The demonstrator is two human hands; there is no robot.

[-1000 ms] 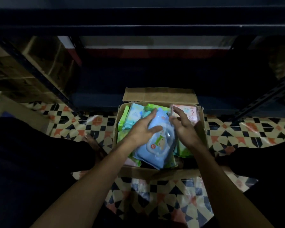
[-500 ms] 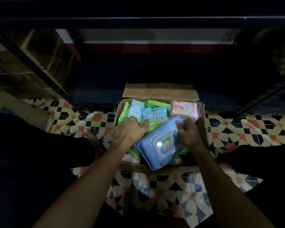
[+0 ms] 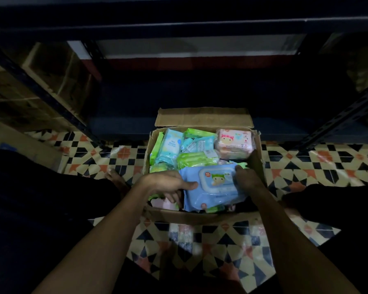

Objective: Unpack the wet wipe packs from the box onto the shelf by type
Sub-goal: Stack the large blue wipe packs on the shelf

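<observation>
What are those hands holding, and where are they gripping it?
Both hands grip the big blue wipe pack over the box: the left hand by its left edge, the right hand by its right edge.

We see the box at frame centre packed full, its raised rear flap partly blocking the dark shelf bay above it; patterned floor below lies open.

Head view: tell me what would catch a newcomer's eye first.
The big blue pack stands out first, gripped at the near side of the cardboard box by the left hand and the right hand. Behind it, a pink pack sits in the far right corner, green packs beside it.
</observation>
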